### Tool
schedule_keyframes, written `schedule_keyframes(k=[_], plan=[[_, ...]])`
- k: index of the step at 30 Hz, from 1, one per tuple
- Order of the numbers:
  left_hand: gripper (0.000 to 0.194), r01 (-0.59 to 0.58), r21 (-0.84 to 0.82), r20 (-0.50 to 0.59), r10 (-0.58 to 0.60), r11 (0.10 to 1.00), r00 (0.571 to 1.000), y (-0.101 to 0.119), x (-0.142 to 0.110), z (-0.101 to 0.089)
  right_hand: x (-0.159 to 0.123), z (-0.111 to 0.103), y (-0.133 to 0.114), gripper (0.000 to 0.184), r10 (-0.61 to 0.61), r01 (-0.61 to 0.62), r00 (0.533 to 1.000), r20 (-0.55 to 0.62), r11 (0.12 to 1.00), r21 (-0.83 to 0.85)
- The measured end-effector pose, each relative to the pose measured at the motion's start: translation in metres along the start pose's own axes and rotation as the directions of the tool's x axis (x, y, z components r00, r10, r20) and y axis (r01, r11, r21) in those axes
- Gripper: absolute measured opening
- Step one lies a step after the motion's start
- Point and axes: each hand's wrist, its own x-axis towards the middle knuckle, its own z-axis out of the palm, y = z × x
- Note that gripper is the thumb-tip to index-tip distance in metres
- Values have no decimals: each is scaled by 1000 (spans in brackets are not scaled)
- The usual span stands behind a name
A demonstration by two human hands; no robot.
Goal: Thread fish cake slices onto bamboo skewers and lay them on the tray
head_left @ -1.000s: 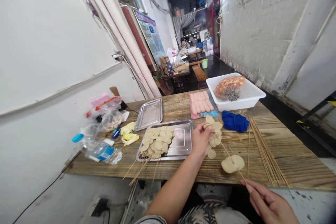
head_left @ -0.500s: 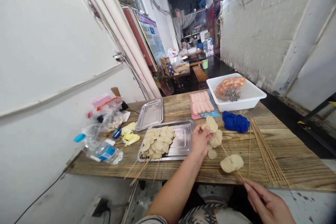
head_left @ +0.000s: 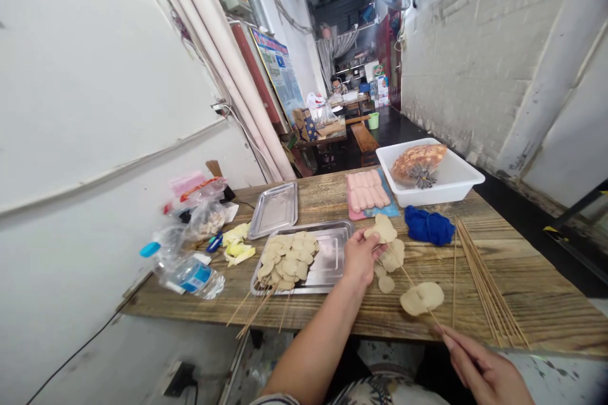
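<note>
My right hand (head_left: 479, 361) pinches the lower end of a thin wooden skewer (head_left: 406, 274) that slants up to the left. Pale, flat round slices (head_left: 422, 299) are threaded on its lower part. At the skewer's upper end my left hand (head_left: 361, 257) is closed on another pale slice (head_left: 381, 228). Under and beside that hand, more loose slices (head_left: 392, 255) lie on the table. Left of it, a metal tray (head_left: 332, 259) bears a heap of skewered slices (head_left: 287, 259), their sticks poking out over the front edge.
Bare skewers (head_left: 489, 285) lie at the right beside a blue cloth (head_left: 429, 226). Behind are a pack of pink sausages (head_left: 367, 190) and a white tub (head_left: 437, 196) holding bundled skewers. A second metal tray (head_left: 274, 209), a water bottle (head_left: 197, 278) and plastic bags (head_left: 206, 218) stand left.
The view has shifted slightly. Both hands keep their holds on the slice and the skewer, and the upper slice appears a little more bent at my left fingers.
</note>
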Motion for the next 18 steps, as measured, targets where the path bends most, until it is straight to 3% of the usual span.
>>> schedule_keyframes(k=[18], plan=[[26,47,-36,55,-45,998,997,-2,-3,1,4,4,12,34,47,-48,999,18,993,108]])
